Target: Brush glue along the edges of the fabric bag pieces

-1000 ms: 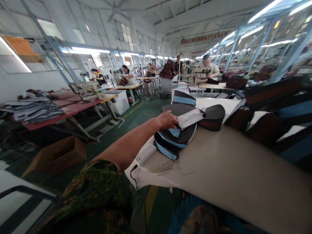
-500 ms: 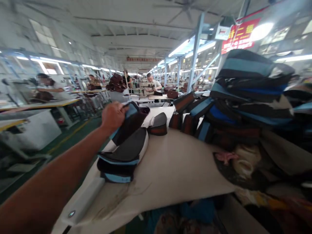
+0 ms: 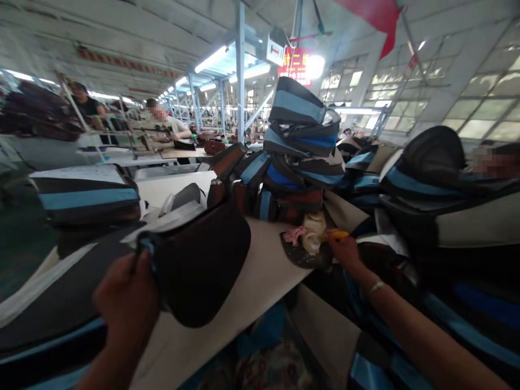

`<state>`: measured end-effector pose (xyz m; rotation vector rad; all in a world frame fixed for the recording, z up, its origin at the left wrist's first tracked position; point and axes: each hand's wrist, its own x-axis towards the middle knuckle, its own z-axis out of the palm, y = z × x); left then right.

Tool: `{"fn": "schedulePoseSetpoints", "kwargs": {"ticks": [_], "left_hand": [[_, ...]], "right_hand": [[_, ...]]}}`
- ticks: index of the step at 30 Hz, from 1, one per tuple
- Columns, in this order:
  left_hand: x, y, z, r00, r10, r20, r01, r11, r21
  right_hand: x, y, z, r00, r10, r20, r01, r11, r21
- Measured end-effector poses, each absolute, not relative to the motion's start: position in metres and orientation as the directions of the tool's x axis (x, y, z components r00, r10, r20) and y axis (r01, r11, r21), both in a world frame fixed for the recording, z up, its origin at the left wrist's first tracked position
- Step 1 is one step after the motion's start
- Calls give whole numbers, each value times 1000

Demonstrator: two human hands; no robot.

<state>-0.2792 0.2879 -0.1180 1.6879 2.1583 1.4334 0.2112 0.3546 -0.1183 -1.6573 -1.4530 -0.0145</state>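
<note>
My left hand is closed on the edge of a dark bag piece, a rounded panel with a light blue strip by my fingers, raised over the pale work surface. To the right, my right hand pinches a yellow-handled tool; its working end is too small to make out. That end points at a whitish, crusted pot on a dark, stained mat. Beside the pot lies a crumpled pink cloth.
Behind the pot rises a tall pile of grey and blue bag pieces. More bag pieces stand at the left, and others crowd the right. Farther back, a person sits at a machine; another person's head shows at the right edge.
The view has swung right. My left hand has brought the dark bag piece from the stack nearer to me. My right hand has come into view at the pot with the yellow-handled tool.
</note>
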Motion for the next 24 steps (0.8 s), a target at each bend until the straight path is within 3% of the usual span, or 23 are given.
{"fn": "schedulePoseSetpoints", "kwargs": {"ticks": [2, 7, 11, 14, 21, 24], "left_hand": [[-252, 277, -146, -488, 754, 440, 694, 29, 720], [-221, 259, -171, -344, 832, 436, 622, -146, 769], [-225, 259, -171, -240, 838, 491, 605, -266, 750], [-223, 263, -173, -163, 828, 537, 609, -344, 715], [-198, 273, -160, -51, 828, 558, 522, -454, 722], [-195, 275, -153, -67, 830, 553, 474, -462, 750]], "right_hand": [[217, 376, -125, 274, 825, 495, 853, 30, -522], [230, 420, -148, 226, 908, 353, 927, -89, -364], [238, 439, -159, 218, 937, 274, 944, -130, -304], [243, 440, -157, 237, 925, 296, 943, -147, -297], [233, 398, -159, 21, 924, 381, 939, 113, -326], [233, 381, -160, 6, 908, 420, 930, 149, -335]]}}
